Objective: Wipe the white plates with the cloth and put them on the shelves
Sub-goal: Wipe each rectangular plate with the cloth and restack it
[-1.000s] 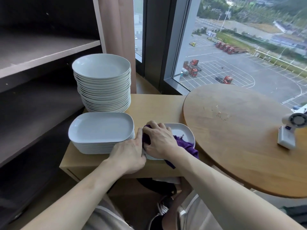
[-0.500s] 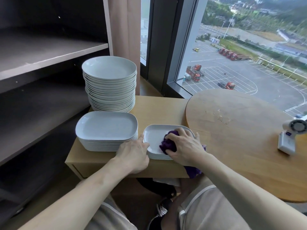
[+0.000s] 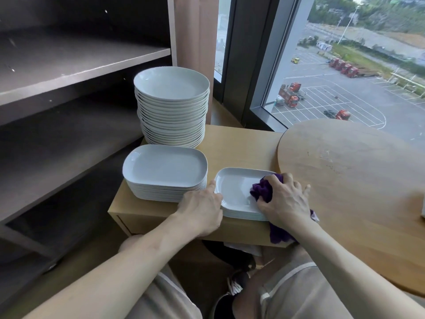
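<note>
Daylight from a tall window (image 3: pixel 345 84) falls on a low, light wooden cabinet (image 3: pixel 241 146), the landmark for everything else. At the cabinet's back left corner stands a tall stack of round white plates (image 3: pixel 171 85), glossy and shallow; in front of it sits a lower stack of large rounded-rectangle plates (image 3: pixel 164 165). At the cabinet's front right lies a short stack of small rectangular plates (image 3: pixel 234 187), white with raised rims and soft corners. The right hand (image 3: pixel 285 199) has its fingers curled round a bunched purple cloth (image 3: pixel 262 188), pressing it onto the top plate's right side; a tail of cloth hangs over the cabinet's front edge. The left hand (image 3: pixel 200 206) holds that stack's left edge, thumb along the rim, fingers curled at the side. Dark bare shelves (image 3: pixel 80 58) stand left of the cabinet, and a round wooden table (image 3: pixel 356 169) overlaps its right end.
</note>
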The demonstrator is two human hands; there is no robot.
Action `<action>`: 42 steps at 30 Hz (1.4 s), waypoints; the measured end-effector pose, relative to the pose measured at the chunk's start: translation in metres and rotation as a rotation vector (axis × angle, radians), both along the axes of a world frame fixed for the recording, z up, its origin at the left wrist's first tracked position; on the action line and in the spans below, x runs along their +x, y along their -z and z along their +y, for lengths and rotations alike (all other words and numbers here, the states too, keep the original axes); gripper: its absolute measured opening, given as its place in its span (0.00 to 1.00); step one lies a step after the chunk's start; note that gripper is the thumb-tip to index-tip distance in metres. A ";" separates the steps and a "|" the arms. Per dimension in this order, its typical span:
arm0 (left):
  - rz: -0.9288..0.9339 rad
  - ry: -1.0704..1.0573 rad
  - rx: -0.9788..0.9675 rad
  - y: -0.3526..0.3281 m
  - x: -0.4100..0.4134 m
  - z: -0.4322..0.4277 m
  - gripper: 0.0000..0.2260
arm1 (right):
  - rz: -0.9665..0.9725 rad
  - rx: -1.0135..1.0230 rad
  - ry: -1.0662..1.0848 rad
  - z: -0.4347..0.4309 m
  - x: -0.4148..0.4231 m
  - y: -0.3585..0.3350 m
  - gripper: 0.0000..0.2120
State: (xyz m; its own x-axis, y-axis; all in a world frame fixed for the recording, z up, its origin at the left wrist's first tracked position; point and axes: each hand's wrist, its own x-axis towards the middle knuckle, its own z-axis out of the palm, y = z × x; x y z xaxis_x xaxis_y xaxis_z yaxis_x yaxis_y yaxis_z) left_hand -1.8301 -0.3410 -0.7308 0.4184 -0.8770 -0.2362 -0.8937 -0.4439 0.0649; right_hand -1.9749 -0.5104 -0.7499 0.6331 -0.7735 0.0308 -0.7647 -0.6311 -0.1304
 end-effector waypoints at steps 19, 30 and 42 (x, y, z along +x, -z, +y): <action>-0.031 -0.019 -0.120 0.004 -0.004 -0.001 0.16 | 0.074 0.126 -0.303 0.024 0.034 -0.013 0.20; -0.048 -0.016 -0.228 0.013 0.009 0.000 0.20 | 0.007 0.150 -0.356 0.016 -0.016 -0.024 0.23; 0.230 -0.212 -0.470 0.019 0.017 0.002 0.15 | -0.144 0.271 -0.350 -0.008 -0.027 -0.021 0.22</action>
State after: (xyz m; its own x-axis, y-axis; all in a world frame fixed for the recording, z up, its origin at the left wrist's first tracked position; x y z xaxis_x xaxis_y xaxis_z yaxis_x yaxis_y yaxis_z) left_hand -1.8135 -0.3388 -0.7500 0.5805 -0.8125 0.0533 -0.7278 -0.4883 0.4816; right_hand -2.0020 -0.5181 -0.7289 0.8618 -0.5060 -0.0359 -0.4733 -0.7766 -0.4157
